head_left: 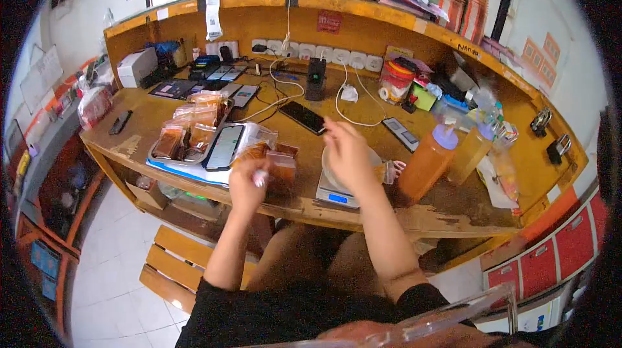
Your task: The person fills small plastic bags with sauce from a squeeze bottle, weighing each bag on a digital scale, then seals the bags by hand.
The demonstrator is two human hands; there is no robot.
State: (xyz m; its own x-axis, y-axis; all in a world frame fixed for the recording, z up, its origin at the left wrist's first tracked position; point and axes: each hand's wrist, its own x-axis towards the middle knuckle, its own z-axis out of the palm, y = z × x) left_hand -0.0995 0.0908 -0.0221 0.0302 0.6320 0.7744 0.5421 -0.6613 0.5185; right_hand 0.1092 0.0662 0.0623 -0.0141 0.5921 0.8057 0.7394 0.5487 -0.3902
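Note:
My left hand is closed, fingers curled together, right beside a clear plastic packet of orange-brown sauce. A small pale spot shows at its fingertips; I cannot tell what they hold. My right hand is raised over a small kitchen scale with a lit blue display, its fingers bent together. A pale round bowl on the scale is partly hidden behind that hand. Left of my left hand, a metal tray is heaped with filled sauce packets, and a phone lies with its screen lit.
A dark phone lies beyond my hands. Squeeze bottles of orange sauce and yellowish liquid stand at the right. White cables cross the desk from a row of sockets. A white printer sits back left.

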